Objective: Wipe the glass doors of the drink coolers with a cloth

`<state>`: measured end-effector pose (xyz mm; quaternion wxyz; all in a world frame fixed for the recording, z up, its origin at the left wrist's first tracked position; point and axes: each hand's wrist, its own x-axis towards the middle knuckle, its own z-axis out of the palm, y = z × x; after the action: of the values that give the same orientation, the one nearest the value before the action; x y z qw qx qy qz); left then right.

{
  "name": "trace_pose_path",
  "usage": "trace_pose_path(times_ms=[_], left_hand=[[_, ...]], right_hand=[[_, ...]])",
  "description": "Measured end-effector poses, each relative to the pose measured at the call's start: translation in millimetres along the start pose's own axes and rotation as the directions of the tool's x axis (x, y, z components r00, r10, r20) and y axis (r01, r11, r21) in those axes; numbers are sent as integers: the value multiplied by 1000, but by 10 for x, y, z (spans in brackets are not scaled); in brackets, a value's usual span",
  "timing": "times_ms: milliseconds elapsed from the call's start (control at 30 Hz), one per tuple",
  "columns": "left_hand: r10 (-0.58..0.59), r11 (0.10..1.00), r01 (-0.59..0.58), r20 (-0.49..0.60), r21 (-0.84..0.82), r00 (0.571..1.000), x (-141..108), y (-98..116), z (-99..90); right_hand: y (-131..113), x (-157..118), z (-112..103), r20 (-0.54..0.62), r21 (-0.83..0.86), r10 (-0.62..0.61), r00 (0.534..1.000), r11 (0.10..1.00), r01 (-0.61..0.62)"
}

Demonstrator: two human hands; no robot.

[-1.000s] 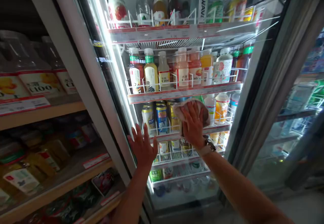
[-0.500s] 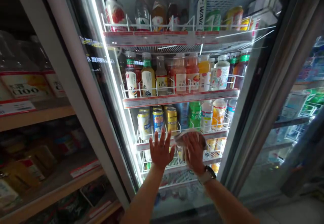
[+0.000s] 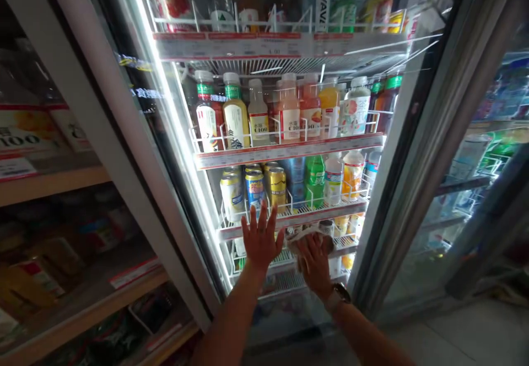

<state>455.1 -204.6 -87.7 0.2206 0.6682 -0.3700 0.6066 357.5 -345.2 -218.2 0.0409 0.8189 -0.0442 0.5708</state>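
Left hand [image 3: 262,239]: open, fingers spread, flat on the glass door [image 3: 285,313] of the drinks fridge [image 3: 407,151].
Right hand [image 3: 314,264]: fingers close together, pressing a crumpled cloth [image 3: 308,235] on the glass.
Cloth: on the glass, just right of the left hand, lower down.

Main light: bright white LED strip [image 3: 167,134] along the cooler door's inner edge.
Shade: wooden shelves [image 3: 53,184] at left dim; left hand [image 3: 261,239] and right hand [image 3: 314,264] backlit.
Glare: streaks on the glass door [image 3: 397,63].
Distortion: frame edges bowed outward.
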Motion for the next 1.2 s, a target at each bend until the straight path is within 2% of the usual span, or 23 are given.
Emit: trace_pose_path(times_ms=[67,133,200,333,400,433,467,533,667,767,833,867,900,967,1067,1133,1200], left_hand=[[4,1000,-4,-3,3,1000,3,-2,0],[13,1000,-12,-7,13,1000,12,-1,-4],[18,1000,-18,-14,19,1000,19,0,-8],[4,1000,-4,-14,5,1000,-8,-14,7],[2,1000,-2,10,-1,1000,-32,-24,21],[7,1000,-7,18,-1,1000,-41,-29,27],[11,1000,-11,22,0,1000,-45,-32,30],[19,1000,-19,19,8,1000,-42,-34,30],[27,1000,-27,-12,11,1000,-23,-34,23],[19,1000,-19,-1,6,1000,-31,-35,28],[14,1000,-14,25,-2,1000,-36,-38,35],[13,1000,-13,31,-8,999,-35,-40,39],[14,1000,-14,30,-15,999,-33,-45,42],[18,1000,-17,13,-23,1000,-24,-60,46],[28,999,-29,-13,-20,1000,-4,-82,38],[27,999,-28,-29,-24,999,23,-57,19],[-32,998,30,-43,-50,999,78,37,1]], right_hand=[[29,-142,38,15,-5,15,1000,1000,-15],[77,31,5,-14,1,45,999,999,-45],[127,467,-96,-83,21,87,993,996,-86],[197,1522,-405,-215,90,208,954,977,-193],[216,1824,-513,-255,105,239,937,970,-218],[219,1877,-535,-265,103,239,934,970,-219],[218,1861,-535,-268,94,234,934,972,-217],[205,1638,-472,-237,67,211,948,977,-201],[151,679,-205,-99,4,109,989,994,-109],[80,-48,-2,-30,-32,47,998,998,-48],[32,-319,80,2,-48,64,998,997,-64],[20,-361,96,4,-56,82,997,995,-82],[23,-339,94,-5,-66,94,996,993,-95],[92,-117,37,-47,-81,86,995,993,-90],[353,506,-168,-105,-83,41,994,995,-50],[567,953,-348,-134,-69,53,990,996,-63],[740,1302,-504,-171,-44,78,982,995,-87]])
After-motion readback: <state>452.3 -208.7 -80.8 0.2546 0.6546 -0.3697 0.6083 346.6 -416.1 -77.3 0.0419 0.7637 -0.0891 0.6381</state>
